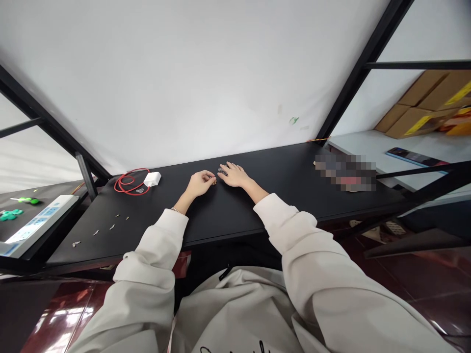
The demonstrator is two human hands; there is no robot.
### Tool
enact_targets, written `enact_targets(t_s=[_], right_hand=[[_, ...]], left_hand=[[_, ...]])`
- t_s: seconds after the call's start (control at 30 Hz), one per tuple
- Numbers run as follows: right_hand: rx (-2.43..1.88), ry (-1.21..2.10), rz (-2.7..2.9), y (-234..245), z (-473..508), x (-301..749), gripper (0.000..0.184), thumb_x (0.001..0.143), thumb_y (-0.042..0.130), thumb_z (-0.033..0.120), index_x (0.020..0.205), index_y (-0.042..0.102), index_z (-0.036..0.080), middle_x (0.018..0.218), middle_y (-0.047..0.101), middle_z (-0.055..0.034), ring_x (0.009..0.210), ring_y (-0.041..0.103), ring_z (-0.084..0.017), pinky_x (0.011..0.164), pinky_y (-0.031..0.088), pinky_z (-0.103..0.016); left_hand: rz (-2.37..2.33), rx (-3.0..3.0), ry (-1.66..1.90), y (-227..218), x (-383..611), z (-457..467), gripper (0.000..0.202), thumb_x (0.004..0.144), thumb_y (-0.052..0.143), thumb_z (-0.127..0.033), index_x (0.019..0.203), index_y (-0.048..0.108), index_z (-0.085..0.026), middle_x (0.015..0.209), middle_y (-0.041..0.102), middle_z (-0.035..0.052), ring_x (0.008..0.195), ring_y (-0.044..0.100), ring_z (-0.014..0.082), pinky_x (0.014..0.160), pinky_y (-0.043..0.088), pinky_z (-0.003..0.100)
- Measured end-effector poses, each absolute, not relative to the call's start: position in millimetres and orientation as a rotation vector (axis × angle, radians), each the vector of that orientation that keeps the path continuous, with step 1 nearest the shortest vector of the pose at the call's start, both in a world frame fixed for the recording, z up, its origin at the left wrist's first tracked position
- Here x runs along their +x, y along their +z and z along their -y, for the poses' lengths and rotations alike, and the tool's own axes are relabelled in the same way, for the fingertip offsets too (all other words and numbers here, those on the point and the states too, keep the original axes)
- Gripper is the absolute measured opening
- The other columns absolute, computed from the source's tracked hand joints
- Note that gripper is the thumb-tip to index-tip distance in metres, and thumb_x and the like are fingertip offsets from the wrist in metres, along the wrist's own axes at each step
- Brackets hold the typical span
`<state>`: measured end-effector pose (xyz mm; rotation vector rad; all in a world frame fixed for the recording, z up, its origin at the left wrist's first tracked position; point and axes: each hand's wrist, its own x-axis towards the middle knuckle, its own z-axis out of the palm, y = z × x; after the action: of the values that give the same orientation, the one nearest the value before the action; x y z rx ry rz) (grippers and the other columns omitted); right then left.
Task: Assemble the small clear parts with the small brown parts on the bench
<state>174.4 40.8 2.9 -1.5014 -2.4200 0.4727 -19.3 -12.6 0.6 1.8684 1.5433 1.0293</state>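
The small dark object (pixel 222 171) by the right hand (pixel 235 175) is too tiny to identify, perhaps a metal part; a pixelated patch (pixel 345 172) blurs whatever lies on the surface (pixel 279 196).

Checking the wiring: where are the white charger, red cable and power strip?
White charger (pixel 152 179): head view, on its body.
Red cable (pixel 115 185): head view, on its outer loop.
Power strip (pixel 40 220): head view, on its top face.

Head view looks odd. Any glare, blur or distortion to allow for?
Head view: wide-angle distortion slants the black table and its metal frame; glare streaks the glossy floor at lower left; a pixelated patch hides something on the table's right; small items by the left hand and right hand are too tiny to read.
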Motion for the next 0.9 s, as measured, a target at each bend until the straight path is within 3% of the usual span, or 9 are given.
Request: enact_targets(t_s=[0.1, 0.2, 0.3, 0.37, 0.53, 0.6, 0.9], right_hand=[[-1.400, 0.634, 2.232, 5, -43, 177, 0.064, 0.103, 0.039, 0.051, 0.158, 0.039, 0.018, 0.166, 0.028, -0.0127, 0.154, 0.023, -0.028, 0.124, 0.019, -0.042], [-1.274, 0.794, 2.013, 6, -47, 183, 0.057, 0.104, 0.040, 0.045, 0.154, 0.046, 0.018, 0.160, 0.041, -0.0089, 0.148, 0.038, -0.022, 0.121, 0.028, -0.033], [-1.243, 0.901, 1.883, 6, -52, 188, 0.055, 0.104, 0.040, 0.047, 0.151, 0.051, 0.020, 0.153, 0.051, -0.0068, 0.140, 0.049, -0.023, 0.118, 0.034, -0.036], [-1.217, 0.944, 1.866, 6, -54, 190, 0.056, 0.105, 0.037, 0.049, 0.152, 0.050, 0.021, 0.153, 0.051, -0.0065, 0.142, 0.047, -0.024, 0.119, 0.032, -0.038], [-1.206, 0.999, 1.967, 6, -54, 187, 0.057, 0.105, 0.037, 0.046, 0.156, 0.044, 0.021, 0.163, 0.031, -0.0040, 0.156, 0.017, -0.024, 0.126, 0.013, -0.042], [-1.210, 1.024, 1.953, 5, -54, 186, 0.057, 0.104, 0.040, 0.047, 0.155, 0.044, 0.022, 0.164, 0.029, -0.0035, 0.156, 0.013, -0.024, 0.127, 0.011, -0.042], [-1.128, 1.105, 1.598, 6, -55, 191, 0.055, 0.104, 0.040, 0.049, 0.148, 0.054, 0.018, 0.156, 0.045, -0.0062, 0.149, 0.036, -0.021, 0.124, 0.024, -0.036]], left_hand=[[-1.559, 1.882, 1.027, 0, -20, 12, 0.023, 0.082, 0.069, -0.039, 0.093, 0.070, -0.018, 0.076, 0.076, 0.0047, 0.062, 0.066, 0.0156, 0.065, 0.052, 0.028], [-1.576, 1.890, 1.022, 1, -20, 13, 0.024, 0.081, 0.068, -0.039, 0.092, 0.070, -0.018, 0.074, 0.075, 0.0042, 0.060, 0.065, 0.0152, 0.063, 0.050, 0.027], [-1.578, 1.893, 1.017, 2, -19, 14, 0.025, 0.081, 0.068, -0.040, 0.093, 0.071, -0.018, 0.074, 0.074, 0.0039, 0.059, 0.064, 0.0149, 0.062, 0.049, 0.027], [-1.584, 1.893, 1.012, 3, -19, 14, 0.025, 0.081, 0.068, -0.041, 0.093, 0.071, -0.018, 0.074, 0.075, 0.0037, 0.059, 0.064, 0.0147, 0.061, 0.049, 0.027], [-1.600, 1.886, 0.997, 4, -20, 14, 0.027, 0.081, 0.069, -0.042, 0.093, 0.072, -0.019, 0.075, 0.075, 0.0036, 0.058, 0.063, 0.0143, 0.061, 0.049, 0.026], [-1.599, 1.882, 0.996, 3, -20, 14, 0.026, 0.081, 0.069, -0.042, 0.093, 0.072, -0.019, 0.075, 0.075, 0.0036, 0.058, 0.063, 0.0142, 0.061, 0.049, 0.026], [-1.689, 1.878, 1.024, 6, -19, 15, 0.020, 0.081, 0.070, -0.037, 0.091, 0.073, -0.020, 0.075, 0.074, 0.0024, 0.063, 0.063, 0.0149, 0.067, 0.051, 0.028]])
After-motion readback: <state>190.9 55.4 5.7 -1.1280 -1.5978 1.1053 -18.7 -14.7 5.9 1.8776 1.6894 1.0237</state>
